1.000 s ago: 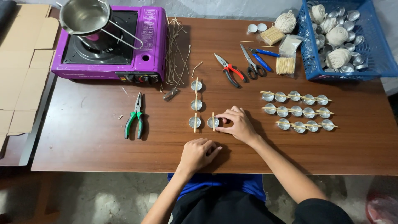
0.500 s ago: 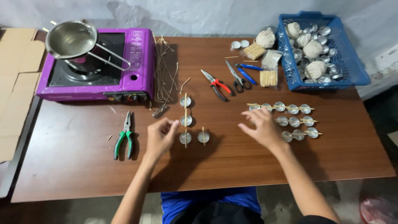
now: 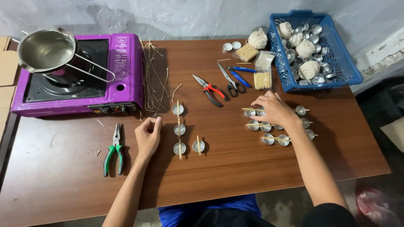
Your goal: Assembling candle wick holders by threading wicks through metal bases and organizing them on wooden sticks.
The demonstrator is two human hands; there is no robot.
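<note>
Right hand [image 3: 275, 110] over foil cups [image 3: 266, 126], left hand [image 3: 148, 135] perhaps pinching wick.

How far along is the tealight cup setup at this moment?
Done: three rows of metal cups with sticks laid across them sit at the right, and a column of three plus one single cup at centre. In hand: the right hand rests on the right rows; the left hand pinches near the wick strands. Left: many loose cups lie in the blue basket.
</note>
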